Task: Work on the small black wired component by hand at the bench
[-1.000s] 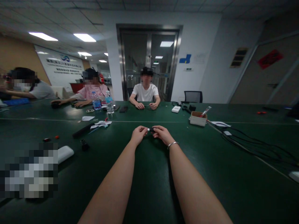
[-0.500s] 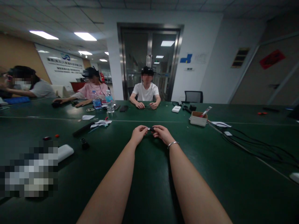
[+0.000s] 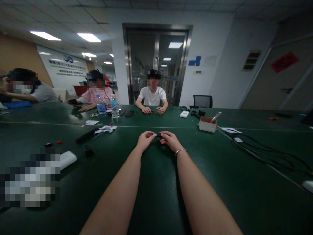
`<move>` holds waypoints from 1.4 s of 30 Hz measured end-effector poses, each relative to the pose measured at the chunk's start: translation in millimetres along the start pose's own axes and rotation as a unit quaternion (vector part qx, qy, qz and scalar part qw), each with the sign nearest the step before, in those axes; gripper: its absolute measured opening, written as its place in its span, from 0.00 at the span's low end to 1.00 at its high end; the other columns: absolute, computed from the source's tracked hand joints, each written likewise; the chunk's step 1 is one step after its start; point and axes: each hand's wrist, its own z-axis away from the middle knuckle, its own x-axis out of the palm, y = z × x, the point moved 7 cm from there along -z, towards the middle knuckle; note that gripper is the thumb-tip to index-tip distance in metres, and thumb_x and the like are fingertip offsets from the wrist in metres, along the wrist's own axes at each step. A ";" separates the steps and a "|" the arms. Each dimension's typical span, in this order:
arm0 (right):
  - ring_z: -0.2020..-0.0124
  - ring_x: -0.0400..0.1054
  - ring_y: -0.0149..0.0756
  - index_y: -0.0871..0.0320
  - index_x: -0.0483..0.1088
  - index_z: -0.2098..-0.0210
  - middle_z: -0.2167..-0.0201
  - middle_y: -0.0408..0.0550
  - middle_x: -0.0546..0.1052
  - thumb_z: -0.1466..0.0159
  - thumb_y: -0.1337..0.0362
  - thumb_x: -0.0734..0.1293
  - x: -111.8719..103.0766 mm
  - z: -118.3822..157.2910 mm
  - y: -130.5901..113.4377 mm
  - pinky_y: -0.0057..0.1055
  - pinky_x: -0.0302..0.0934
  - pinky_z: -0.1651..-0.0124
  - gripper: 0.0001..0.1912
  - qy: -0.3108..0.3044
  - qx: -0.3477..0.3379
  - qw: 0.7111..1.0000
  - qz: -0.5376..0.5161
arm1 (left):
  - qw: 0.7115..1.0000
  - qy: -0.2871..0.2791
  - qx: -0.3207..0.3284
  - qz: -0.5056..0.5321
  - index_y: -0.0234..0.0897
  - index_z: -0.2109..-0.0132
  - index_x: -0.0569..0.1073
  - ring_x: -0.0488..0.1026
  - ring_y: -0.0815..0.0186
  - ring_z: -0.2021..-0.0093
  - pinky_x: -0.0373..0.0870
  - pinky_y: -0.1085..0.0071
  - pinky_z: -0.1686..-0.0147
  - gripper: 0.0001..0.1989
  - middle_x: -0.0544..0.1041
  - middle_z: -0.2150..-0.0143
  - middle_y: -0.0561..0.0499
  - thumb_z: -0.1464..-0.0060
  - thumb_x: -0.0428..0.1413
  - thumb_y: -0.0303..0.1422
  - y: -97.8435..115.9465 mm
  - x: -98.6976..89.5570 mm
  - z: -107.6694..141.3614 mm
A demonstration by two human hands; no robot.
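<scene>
Out over the green table [image 3: 156, 195], my two hands meet around a small black piece with a silver metal end [image 3: 156, 135], which looks like a USB stick. My left hand [image 3: 146, 141] pinches the silver end between thumb and fingertips. On the black end, the thumb and fingers of my right hand [image 3: 170, 141] are closed; a silver bracelet [image 3: 181, 151] sits on that wrist. The piece lies level, and fingertips cover both its ends.
To the left lie a small black object [image 3: 88, 150], papers [image 3: 105, 129] and a white object [image 3: 68, 160]. A small box [image 3: 207, 124] stands right, near black cables [image 3: 264, 153]. Bottles [image 3: 114, 106] stand further back. A person in white [image 3: 153, 95] sits opposite; others sit left.
My hands and the small piece keep practically the same place. At the far left, the hand of the person in pink has shifted to the right with a dark object.
</scene>
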 end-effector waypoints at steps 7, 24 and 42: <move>0.82 0.69 0.25 0.63 0.70 0.62 0.78 0.47 0.76 0.40 0.72 0.66 0.8 0.9 -0.5 0.19 0.65 0.78 0.06 -0.006 0.004 1.000 0.000 | 1.000 0.001 0.010 0.021 0.34 0.62 0.74 0.71 0.68 0.70 0.66 0.73 0.71 0.13 0.74 0.72 0.51 0.55 0.60 0.35 2.1 0.2 0.1; 0.82 0.69 0.25 0.64 0.70 0.62 0.78 0.47 0.76 0.40 0.72 0.66 0.3 -0.5 0.8 0.19 0.66 0.78 0.06 -0.010 -0.001 1.000 -0.001 | 1.000 0.002 0.013 0.007 0.35 0.61 0.74 0.72 0.68 0.69 0.68 0.73 0.71 0.14 0.75 0.69 0.49 0.55 0.61 0.37 -0.5 -1.3 -0.7; 0.82 0.69 0.25 0.64 0.70 0.63 0.79 0.46 0.76 0.41 0.71 0.68 0.4 -1.5 1.4 0.19 0.66 0.79 0.06 -0.010 0.001 1.000 -0.003 | 1.000 0.005 0.009 -0.003 0.35 0.61 0.74 0.72 0.68 0.69 0.68 0.73 0.70 0.12 0.75 0.71 0.50 0.55 0.60 0.34 1.1 -1.5 0.5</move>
